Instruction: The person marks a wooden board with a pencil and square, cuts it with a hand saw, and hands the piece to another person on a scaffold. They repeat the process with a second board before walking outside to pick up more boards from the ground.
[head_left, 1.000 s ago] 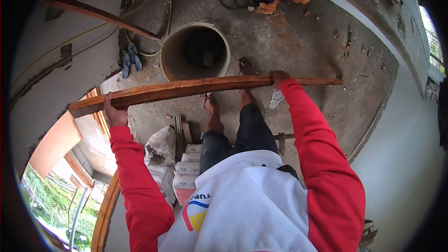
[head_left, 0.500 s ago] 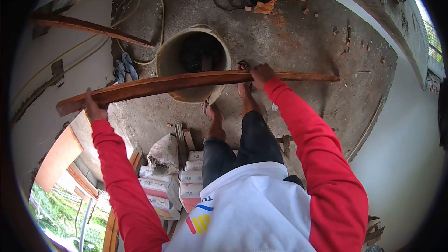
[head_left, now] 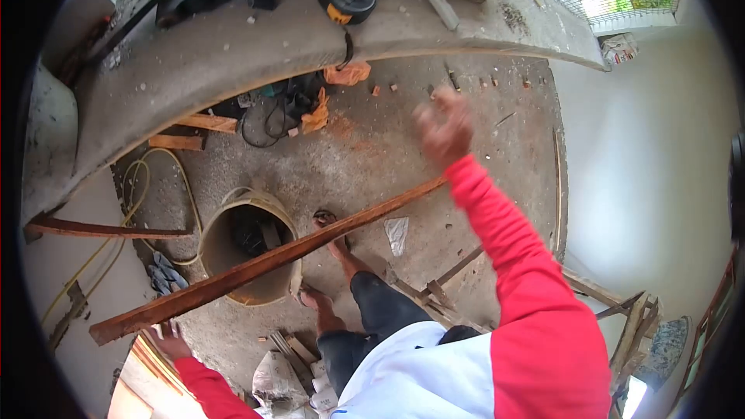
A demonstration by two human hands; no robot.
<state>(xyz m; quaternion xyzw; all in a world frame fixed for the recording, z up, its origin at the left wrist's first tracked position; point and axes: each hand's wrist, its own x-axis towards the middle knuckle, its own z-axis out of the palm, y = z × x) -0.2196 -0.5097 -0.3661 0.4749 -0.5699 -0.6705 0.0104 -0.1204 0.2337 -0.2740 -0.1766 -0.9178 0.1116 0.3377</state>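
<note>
A long reddish-brown wooden beam [head_left: 272, 261] slants across the view, over the rim of a large round bin [head_left: 292, 221] with dark contents. At the beam's lower left end, my left hand [head_left: 168, 339] touches its underside, fingers spread. My right hand [head_left: 446, 126] is raised off the beam, above and beyond its far right end; it is blurred, with its fingers partly curled and apart, and nothing shows in it. A tape measure [head_left: 347, 3] with black and orange casing lies on the concrete ledge [head_left: 295, 50] ahead.
Wood pieces, an orange bag [head_left: 315, 112] and dark cables lie on the floor under the ledge. A yellow hose [head_left: 186, 178] curls left of the bin. Paper sacks [head_left: 278, 382] stand near my feet; a wooden trestle [head_left: 632, 334] is at the right.
My right hand has let go of the beam and moved up and forward. The beam now slants more steeply. The view has shifted, bringing the ledge and tape measure into sight.
</note>
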